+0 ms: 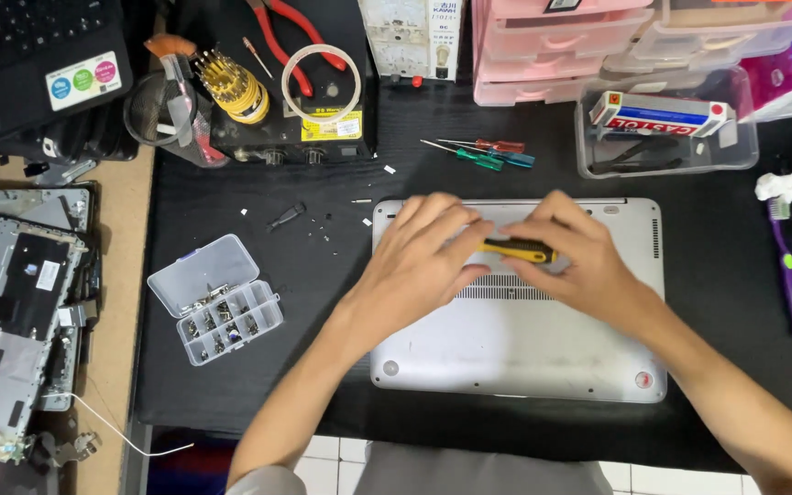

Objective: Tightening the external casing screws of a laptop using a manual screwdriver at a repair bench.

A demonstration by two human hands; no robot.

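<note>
An electronics repair bench: a black mat [231,385] strewn with loose screws, a compartmented screw box [217,298], small screwdrivers [478,151], a bit set [231,84], pliers [291,37], stripped laptop chassis [11,312] stacked left, and parts drawers [552,50] behind an upturned silver laptop [515,348].

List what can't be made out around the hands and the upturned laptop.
Head view only:
- Screwdriver tip: hidden under the left hand; only the yellow-black handle shows by the right hand.
- Laptop screws beneath the hands: covered.
- Contents of the screw box: too small.
- Both hands: motion-blurred.
</note>
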